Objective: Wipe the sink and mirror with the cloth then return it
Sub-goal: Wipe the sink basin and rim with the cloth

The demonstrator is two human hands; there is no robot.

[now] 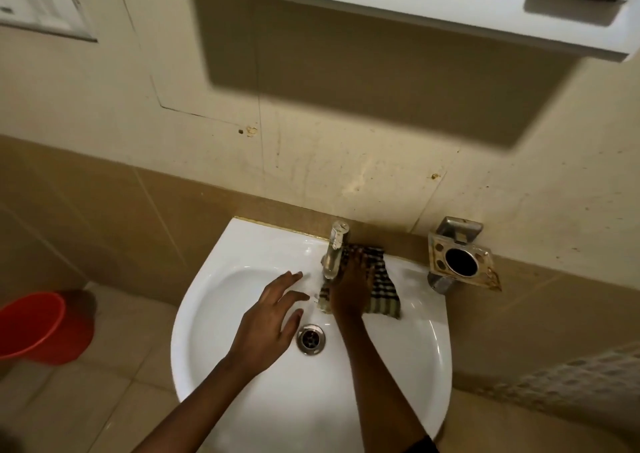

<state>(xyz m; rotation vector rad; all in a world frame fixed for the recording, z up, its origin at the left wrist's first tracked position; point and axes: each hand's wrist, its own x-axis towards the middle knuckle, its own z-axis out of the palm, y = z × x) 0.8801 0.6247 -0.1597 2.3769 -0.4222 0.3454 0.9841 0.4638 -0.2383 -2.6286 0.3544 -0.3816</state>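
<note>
A white wall-hung sink (249,255) fills the lower middle, with a metal drain (310,339) in its bowl and a chrome tap (334,248) at its back rim. A checked dark and pale cloth (384,286) lies on the back right of the sink, just right of the tap. My right hand (351,284) presses flat on the cloth, fingers pointing at the wall. My left hand (268,321) hovers over the bowl left of the drain, fingers spread, holding nothing. Only the white underside of the mirror cabinet (346,6) shows at the top; the mirror glass is out of view.
A rusty metal soap and tumbler holder (460,258) sticks out of the wall right of the sink. A red bucket (41,328) stands on the tiled floor at the left. A white switch plate (45,2) is on the wall at top left.
</note>
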